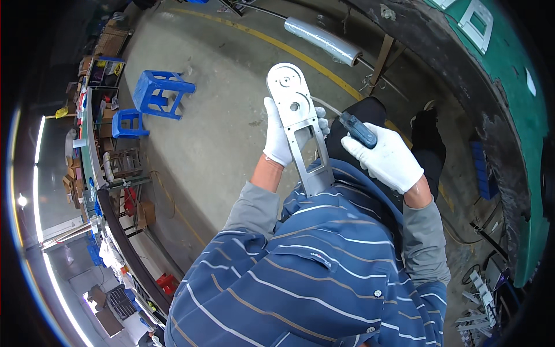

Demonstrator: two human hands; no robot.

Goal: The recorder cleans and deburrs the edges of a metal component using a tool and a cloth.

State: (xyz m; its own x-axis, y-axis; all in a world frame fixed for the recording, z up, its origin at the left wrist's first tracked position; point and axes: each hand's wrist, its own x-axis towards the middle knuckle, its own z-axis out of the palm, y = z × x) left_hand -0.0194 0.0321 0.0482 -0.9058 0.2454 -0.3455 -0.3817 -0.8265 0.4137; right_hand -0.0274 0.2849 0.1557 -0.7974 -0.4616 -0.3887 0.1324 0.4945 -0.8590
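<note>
My left hand [276, 137], in a white glove, is closed round a silver metal plate part [298, 103]. This part has a rounded far end with round bores, and an open rectangular frame toward my body. Its near end is close to my striped blue shirt. My gloved right hand [388, 161] grips the dark blue handle of a deburring tool [359, 130]. The tool's thin curved shaft reaches left toward the plate's edge, beside my left fingertips; whether its tip touches the metal cannot be made out.
Two blue plastic stools [155, 92] stand at the far left, near cluttered shelves [104, 75]. A roll of clear film [324, 40] is mounted on a bar ahead. Along the right runs a green-topped table [509, 75] with a white frame part [477, 24]. Metal pieces [483, 295] lie at lower right.
</note>
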